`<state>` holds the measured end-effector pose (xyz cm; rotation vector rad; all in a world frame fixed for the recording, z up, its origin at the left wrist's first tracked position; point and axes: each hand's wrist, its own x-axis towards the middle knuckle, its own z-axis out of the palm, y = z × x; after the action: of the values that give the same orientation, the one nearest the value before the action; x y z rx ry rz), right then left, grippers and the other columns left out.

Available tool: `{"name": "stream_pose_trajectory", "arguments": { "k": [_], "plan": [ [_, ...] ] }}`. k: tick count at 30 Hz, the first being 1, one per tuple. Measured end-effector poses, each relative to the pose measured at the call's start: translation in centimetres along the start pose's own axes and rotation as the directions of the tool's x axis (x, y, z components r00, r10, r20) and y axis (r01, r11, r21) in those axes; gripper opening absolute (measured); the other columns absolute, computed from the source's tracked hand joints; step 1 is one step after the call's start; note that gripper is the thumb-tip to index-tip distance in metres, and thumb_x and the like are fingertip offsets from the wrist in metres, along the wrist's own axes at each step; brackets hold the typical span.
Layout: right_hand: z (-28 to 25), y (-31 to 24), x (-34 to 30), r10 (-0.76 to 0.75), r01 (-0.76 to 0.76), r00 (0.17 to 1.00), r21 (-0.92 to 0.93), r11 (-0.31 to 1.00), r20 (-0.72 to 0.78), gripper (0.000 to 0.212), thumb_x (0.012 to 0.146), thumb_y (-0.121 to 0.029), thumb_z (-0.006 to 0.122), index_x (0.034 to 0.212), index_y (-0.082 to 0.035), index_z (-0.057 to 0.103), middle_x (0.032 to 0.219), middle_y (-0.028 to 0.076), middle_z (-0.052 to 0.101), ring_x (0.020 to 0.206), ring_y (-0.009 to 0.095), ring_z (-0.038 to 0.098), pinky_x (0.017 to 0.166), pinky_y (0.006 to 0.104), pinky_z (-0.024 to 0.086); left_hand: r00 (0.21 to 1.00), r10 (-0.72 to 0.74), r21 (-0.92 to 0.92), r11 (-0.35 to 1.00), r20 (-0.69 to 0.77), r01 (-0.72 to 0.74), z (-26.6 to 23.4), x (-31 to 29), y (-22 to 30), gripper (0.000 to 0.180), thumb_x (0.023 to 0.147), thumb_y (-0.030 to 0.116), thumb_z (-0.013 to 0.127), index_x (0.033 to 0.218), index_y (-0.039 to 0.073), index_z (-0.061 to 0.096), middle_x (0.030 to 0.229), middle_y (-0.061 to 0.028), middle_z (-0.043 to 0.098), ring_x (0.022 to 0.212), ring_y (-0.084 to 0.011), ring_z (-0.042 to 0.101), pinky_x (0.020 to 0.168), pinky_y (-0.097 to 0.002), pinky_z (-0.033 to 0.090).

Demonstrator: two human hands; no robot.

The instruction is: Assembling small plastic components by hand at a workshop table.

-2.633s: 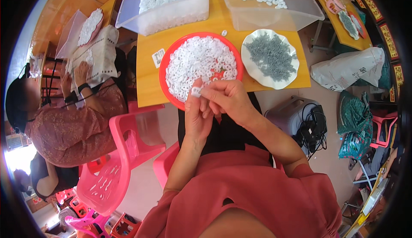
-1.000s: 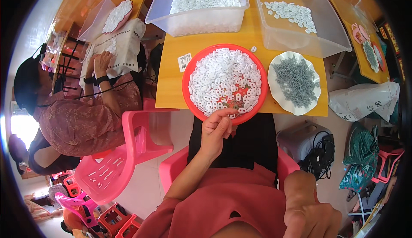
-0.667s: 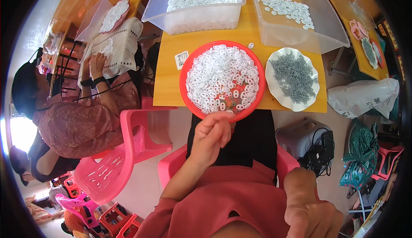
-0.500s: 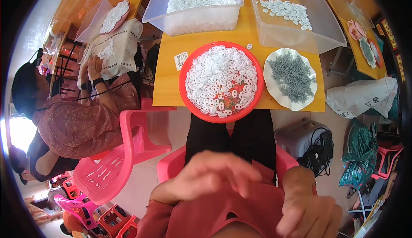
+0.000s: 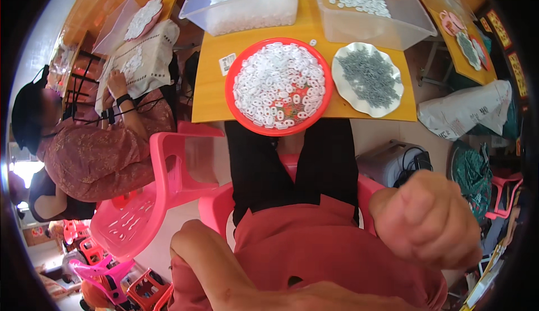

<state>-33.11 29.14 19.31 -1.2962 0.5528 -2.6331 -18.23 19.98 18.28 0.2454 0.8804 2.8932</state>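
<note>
Surface: yellow table (image 5: 210, 100), rectangular top. At the far side, two clear plastic bins stand side by side, the left one (image 5: 255, 19) and the right one (image 5: 365, 33). A red round tray (image 5: 231, 83) sits centrally, overhanging the near edge. A scalloped white plate (image 5: 349, 99) lies immediately to its right; contact undetermined. One loose white oval piece (image 5: 313, 42) rests beyond the tray; a small printed label (image 5: 227, 64) lies left.
</note>
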Motion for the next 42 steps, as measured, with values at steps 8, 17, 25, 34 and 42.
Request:
{"name": "stream_pose_trajectory", "arguments": {
  "k": [8, 17, 25, 34, 42],
  "plan": [
    [1.0, 1.4, 0.1, 0.229, -0.229, 0.973, 0.009, 0.973, 0.02, 0.058, 0.113, -0.04, 0.032, 0.06, -0.019, 0.041, 0.047, -0.004, 0.041, 0.038, 0.012, 0.027, 0.053, 0.0303, 0.029, 0.981, 0.111, 0.237, 0.96, 0.161, -0.147, 1.6, -5.3, -4.1, 0.093, 0.107, 0.065, 0.03, 0.119, -0.019, 0.067, 0.113, -0.0307, 0.073, 0.106, -0.0365, 0.075, 0.089, -0.0411, 0.061],
    [0.3, 7.2, -0.2, 0.219, -0.294, 0.954, -0.506, 0.811, -0.204, 0.045, 0.11, -0.026, 0.042, 0.068, -0.011, 0.044, 0.064, -0.001, 0.045, 0.054, 0.007, 0.034, 0.054, 0.0258, 0.029, 0.894, 0.277, 0.499, 0.753, 0.351, -0.429, -1.6, -9.2, -3.0, 0.087, 0.111, 0.057, 0.026, 0.112, -0.017, 0.071, 0.108, -0.0303, 0.074, 0.102, -0.038, 0.076, 0.087, -0.0424, 0.063],
    [-7.8, 13.4, -8.0, 0.522, -0.347, 0.829, -0.916, 0.202, -0.2, 0.026, 0.093, -0.025, 0.071, 0.093, 0.0, 0.077, 0.079, 0.01, 0.073, 0.072, 0.021, 0.068, 0.068, 0.0323, 0.052, 0.701, 0.081, 0.612, 0.425, 0.708, -0.667, 2.8, -8.2, 4.7, 0.078, 0.114, 0.046, 0.023, 0.106, -0.01, 0.077, 0.105, -0.0295, 0.075, 0.101, -0.0431, 0.075, 0.09, -0.0459, 0.062],
    [-7.7, 16.0, -11.6, 0.55, -0.151, 0.787, -0.952, -0.265, -0.278, 0.014, 0.082, -0.019, 0.072, 0.085, -0.008, 0.079, 0.091, 0.018, 0.076, 0.089, 0.037, 0.073, 0.08, 0.0493, 0.056, 0.86, 0.324, 0.868, 0.179, 0.393, -0.464, 2.3, -18.2, 1.4, 0.035, 0.096, 0.02, 0.058, 0.069, 0.004, 0.074, 0.055, -0.0004, 0.059, 0.043, -0.0162, 0.051, 0.044, -0.0338, 0.034],
    [-6.6, 19.1, -13.6, 0.62, -0.04, 0.749, -0.95, -0.31, -0.233, 0.012, 0.082, -0.018, 0.073, 0.083, -0.007, 0.078, 0.087, 0.017, 0.075, 0.09, 0.037, 0.073, 0.08, 0.0502, 0.056, 0.848, 0.49, 0.96, 0.071, 0.203, -0.271, 2.2, -19.4, 0.3, 0.022, 0.088, 0.016, 0.066, 0.07, 0.006, 0.071, 0.057, -0.0025, 0.057, 0.048, -0.0207, 0.053, 0.048, -0.0333, 0.037]
  ]
}}
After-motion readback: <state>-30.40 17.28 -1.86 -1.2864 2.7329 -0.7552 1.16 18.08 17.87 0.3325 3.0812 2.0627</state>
